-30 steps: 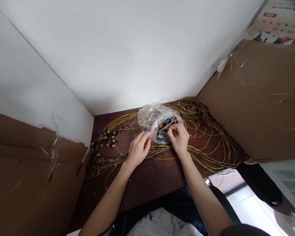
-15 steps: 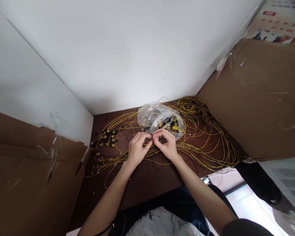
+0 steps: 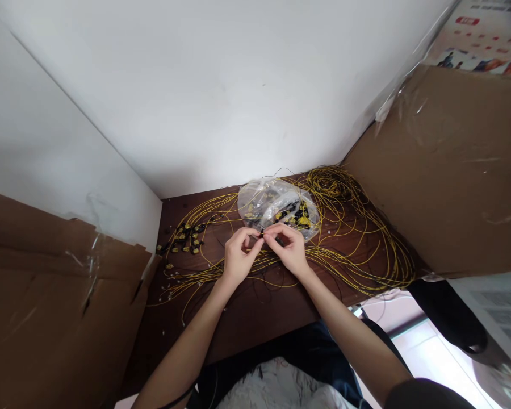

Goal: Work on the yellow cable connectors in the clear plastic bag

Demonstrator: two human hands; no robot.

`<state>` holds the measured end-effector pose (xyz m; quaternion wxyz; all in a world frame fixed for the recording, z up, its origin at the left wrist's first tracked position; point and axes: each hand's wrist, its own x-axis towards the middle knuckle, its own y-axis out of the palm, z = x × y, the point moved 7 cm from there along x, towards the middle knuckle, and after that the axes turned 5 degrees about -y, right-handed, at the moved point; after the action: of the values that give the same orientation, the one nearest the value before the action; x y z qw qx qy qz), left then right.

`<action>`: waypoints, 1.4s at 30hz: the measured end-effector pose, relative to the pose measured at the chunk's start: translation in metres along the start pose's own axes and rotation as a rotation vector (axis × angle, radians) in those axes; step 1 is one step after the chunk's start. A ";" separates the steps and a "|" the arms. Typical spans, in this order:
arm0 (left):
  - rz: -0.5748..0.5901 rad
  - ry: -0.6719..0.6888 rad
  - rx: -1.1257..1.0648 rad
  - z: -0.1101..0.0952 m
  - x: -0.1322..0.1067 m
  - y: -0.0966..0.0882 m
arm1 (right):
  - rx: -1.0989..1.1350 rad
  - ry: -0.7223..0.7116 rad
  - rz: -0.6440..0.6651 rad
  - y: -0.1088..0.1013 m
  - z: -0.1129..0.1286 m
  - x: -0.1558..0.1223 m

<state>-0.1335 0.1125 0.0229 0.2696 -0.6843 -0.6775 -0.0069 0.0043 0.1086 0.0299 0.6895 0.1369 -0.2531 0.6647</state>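
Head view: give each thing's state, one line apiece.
Left hand, pinching at a small dark piece
Right hand, pinching at the same piece
Clear bag, open, holding black-and-yellow pieces
Yellow wires, loose, strung across the table
Other pieces, clustered left of the bag

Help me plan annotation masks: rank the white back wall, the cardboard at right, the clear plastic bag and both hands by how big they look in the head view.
1. White back wall
2. Cardboard at right
3. Clear plastic bag
4. Left hand and right hand: they look alike, so unranked.
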 end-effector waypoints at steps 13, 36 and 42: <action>-0.004 0.045 -0.028 -0.005 0.005 -0.005 | -0.046 0.007 0.041 0.004 -0.002 -0.001; -0.005 -0.119 -0.138 0.006 0.007 -0.005 | -0.072 0.151 -0.012 -0.003 -0.017 -0.004; -0.004 -0.116 -0.133 0.007 0.007 -0.004 | -0.078 0.163 0.012 -0.001 -0.019 -0.005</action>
<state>-0.1397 0.1213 0.0207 0.1841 -0.6986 -0.6913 -0.0128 0.0082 0.1141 0.0118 0.7086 0.0538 -0.2227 0.6674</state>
